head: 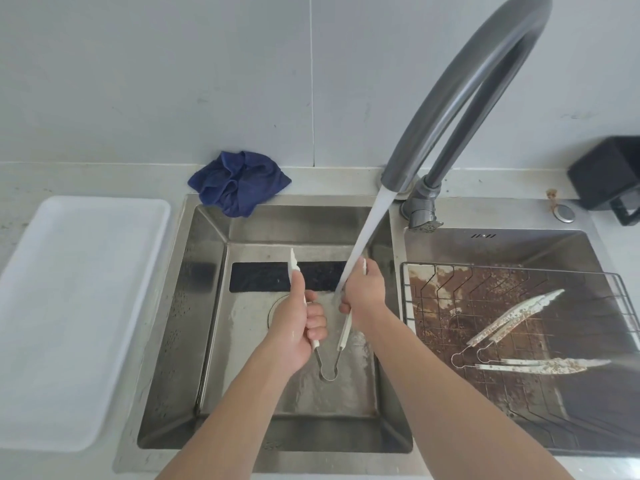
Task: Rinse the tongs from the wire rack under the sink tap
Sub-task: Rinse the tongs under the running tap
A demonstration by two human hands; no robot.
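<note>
Over the left sink basin [207, 306], both hands grip one pair of white tongs [343, 336] spread into a V, its wire hinge pointing toward the person. The left hand [298, 327] is fisted round the left arm of the tongs, and the right hand [363, 289] is closed round the right arm, where the stream from the tap [460, 98] lands. Two more soiled tongs [519, 318] lie on the wire rack [588, 271] over the right basin.
</note>
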